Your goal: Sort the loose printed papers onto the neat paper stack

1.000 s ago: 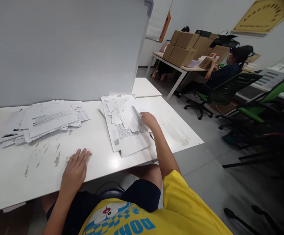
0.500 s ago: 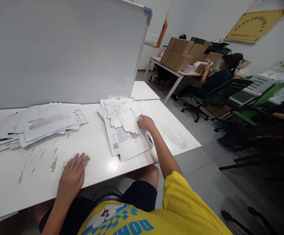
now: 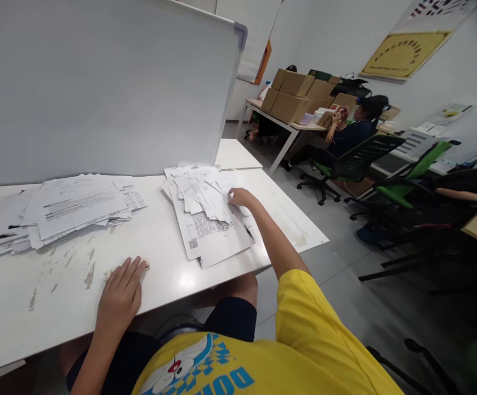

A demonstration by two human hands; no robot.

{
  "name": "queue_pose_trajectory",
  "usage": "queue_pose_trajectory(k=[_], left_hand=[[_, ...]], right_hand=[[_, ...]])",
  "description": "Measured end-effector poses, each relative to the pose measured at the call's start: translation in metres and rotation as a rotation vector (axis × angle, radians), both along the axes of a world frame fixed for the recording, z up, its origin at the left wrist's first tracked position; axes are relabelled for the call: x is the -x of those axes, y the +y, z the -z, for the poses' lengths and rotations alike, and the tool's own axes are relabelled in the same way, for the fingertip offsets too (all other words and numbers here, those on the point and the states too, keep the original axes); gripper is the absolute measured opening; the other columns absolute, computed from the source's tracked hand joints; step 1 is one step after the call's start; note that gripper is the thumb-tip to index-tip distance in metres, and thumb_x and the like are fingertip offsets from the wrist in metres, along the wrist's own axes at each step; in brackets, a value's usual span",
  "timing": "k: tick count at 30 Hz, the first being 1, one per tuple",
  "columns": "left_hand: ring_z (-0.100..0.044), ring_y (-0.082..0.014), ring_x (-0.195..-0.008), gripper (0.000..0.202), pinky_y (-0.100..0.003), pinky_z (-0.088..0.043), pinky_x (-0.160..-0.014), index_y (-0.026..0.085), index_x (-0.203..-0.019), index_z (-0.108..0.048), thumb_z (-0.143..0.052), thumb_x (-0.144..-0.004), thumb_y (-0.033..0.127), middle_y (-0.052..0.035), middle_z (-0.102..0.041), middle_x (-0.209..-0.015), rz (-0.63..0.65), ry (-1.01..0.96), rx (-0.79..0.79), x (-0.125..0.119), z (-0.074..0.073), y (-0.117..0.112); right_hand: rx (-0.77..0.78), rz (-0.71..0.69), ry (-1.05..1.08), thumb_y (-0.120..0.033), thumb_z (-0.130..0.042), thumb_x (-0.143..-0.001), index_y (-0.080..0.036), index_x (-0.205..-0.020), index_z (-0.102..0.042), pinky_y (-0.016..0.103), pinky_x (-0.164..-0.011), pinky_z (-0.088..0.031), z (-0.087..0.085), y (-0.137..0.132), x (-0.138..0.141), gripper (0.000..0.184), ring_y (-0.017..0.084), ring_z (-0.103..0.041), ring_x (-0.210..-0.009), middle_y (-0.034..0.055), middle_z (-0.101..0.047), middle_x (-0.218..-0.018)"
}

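Note:
My right hand [image 3: 242, 197] rests on the right-hand pile of printed papers [image 3: 203, 216] on the white table [image 3: 160, 241], its fingers curled and pinching the edge of a sheet near the top of the pile. My left hand [image 3: 120, 293] lies flat and open on the table near the front edge, fingers stretched out, with a small pale object [image 3: 146, 265] just past its fingertips. A second, wider pile of papers [image 3: 63, 208] spreads over the table's left part, out of reach of both hands.
A whiteboard panel [image 3: 111, 82] stands upright behind the table. To the right are green office chairs [image 3: 411, 181], a seated person [image 3: 351, 134] at a desk stacked with cardboard boxes [image 3: 296, 93], and open grey floor [image 3: 345, 285].
My right hand has shifted slightly left on the right pile and closed its fingers on a sheet. My left hand has stayed flat. The view has turned a little to the right.

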State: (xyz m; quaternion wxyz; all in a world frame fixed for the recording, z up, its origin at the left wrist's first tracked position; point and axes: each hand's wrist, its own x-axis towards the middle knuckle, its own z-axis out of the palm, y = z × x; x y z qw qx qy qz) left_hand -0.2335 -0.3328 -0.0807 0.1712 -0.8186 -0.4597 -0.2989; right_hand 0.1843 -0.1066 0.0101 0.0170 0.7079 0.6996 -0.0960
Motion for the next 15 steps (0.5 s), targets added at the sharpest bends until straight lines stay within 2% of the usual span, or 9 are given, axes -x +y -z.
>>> queue_pose_trajectory(k=[4,10,15], left_hand=[[-0.054,-0.0285,-0.133,0.066,-0.045,-0.04,-0.111,0.023,-0.154,-0.034,-0.046,-0.09,0.012,-0.0095,-0.062,-0.139,-0.007,-0.034,0.004,0.0,0.001,0.0],[-0.055,-0.0303,-0.132,0.064,-0.046,-0.042,-0.109,0.022,-0.152,-0.038,-0.047,-0.09,0.011,-0.0104,-0.062,-0.138,-0.04,-0.055,0.0,-0.001,0.002,0.0],[-0.052,-0.0307,-0.135,0.063,-0.048,-0.041,-0.112,0.023,-0.151,-0.041,-0.049,-0.089,0.012,-0.0104,-0.061,-0.139,-0.028,-0.102,0.021,-0.005,0.002,0.0]], right_hand=[[-0.036,-0.017,-0.072,-0.019,-0.058,-0.089,-0.013,-0.125,-0.061,0.028,-0.08,-0.045,0.005,0.001,0.011,0.037,0.027,-0.065,-0.108,0.0155,-0.069,-0.12],[-0.105,0.029,-0.153,-0.016,-0.045,-0.095,-0.008,-0.121,-0.057,0.031,-0.078,-0.045,0.015,-0.012,0.023,0.029,0.029,-0.066,-0.103,0.021,-0.069,-0.113],[-0.182,0.064,-0.164,-0.012,-0.041,-0.095,-0.01,-0.121,-0.054,0.031,-0.069,-0.042,0.007,-0.027,0.023,0.029,0.028,-0.068,-0.093,0.0191,-0.071,-0.107]])
